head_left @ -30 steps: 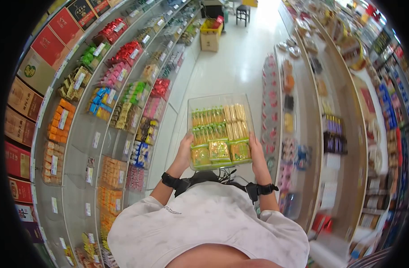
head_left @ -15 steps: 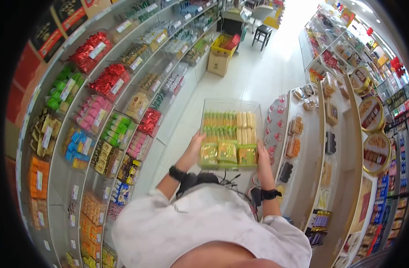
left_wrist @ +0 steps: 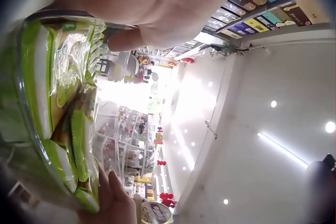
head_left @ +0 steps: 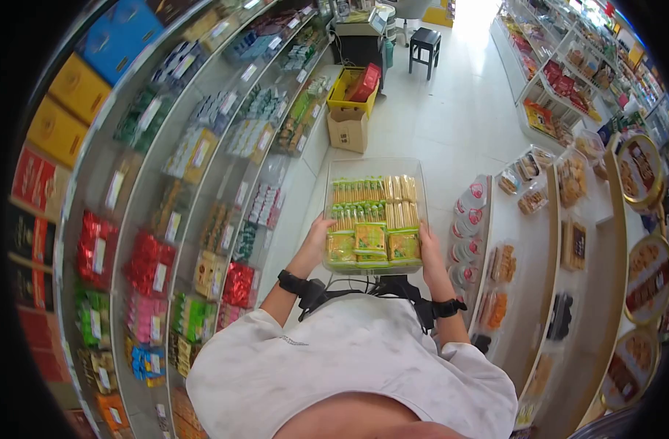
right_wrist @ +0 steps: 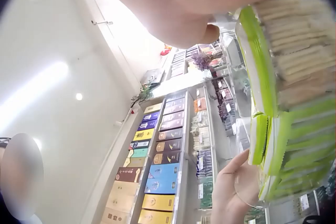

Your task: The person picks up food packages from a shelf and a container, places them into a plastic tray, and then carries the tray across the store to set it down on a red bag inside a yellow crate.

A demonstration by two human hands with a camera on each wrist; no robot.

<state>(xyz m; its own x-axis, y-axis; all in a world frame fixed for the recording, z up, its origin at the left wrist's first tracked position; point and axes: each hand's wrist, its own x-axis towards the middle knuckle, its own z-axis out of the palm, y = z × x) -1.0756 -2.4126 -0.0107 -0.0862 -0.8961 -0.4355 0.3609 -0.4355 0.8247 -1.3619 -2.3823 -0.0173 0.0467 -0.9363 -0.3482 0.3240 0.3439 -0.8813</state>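
Observation:
A clear plastic bin (head_left: 375, 167) is held level in front of the waist, between both hands. My left hand (head_left: 316, 245) grips its left wall, and my right hand (head_left: 431, 252) grips the right wall. Square green-and-yellow snack packets (head_left: 371, 238) fill the near end. Behind them stand rows of slim green-topped packets (head_left: 358, 214), with gold-wrapped sticks (head_left: 400, 201) on the right. Seen from the left wrist, the thumb (left_wrist: 126, 40) lies along the bin's rim. The right wrist view shows the right hand (right_wrist: 194, 8) over the packets, its fingers largely hidden.
Tiered shelves of wrapped sweets (head_left: 152, 263) line the left side. Along the right runs a low shelf with clear snack boxes (head_left: 503, 262) and round tins (head_left: 650, 271). Ahead in the aisle are a cardboard box (head_left: 348, 130), a yellow crate (head_left: 345, 84) and a black stool (head_left: 425, 50).
The person has moved forward along the aisle, so the crate and stool look nearer and the shelves have slid back. Both hands keep their grip on the bin throughout.

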